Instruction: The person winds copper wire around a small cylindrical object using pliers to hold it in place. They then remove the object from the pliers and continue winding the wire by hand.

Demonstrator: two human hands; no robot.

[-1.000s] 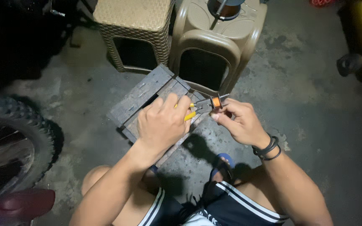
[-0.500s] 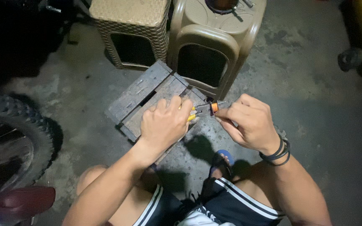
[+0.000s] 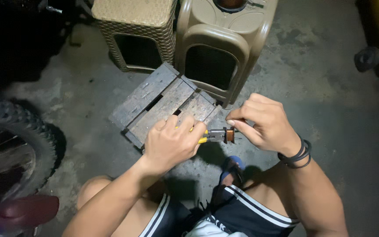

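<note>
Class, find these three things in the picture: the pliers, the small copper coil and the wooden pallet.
pliers [image 3: 216, 134], head view, on the grey metal jaws.
copper coil [image 3: 230, 134], head view, on its orange winding.
wooden pallet [image 3: 154, 94], head view, on a bare upper plank.

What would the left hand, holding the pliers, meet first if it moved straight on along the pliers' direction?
Probably the small orange part at the pliers tip, pinched by the right hand; the left hand points right.
</note>
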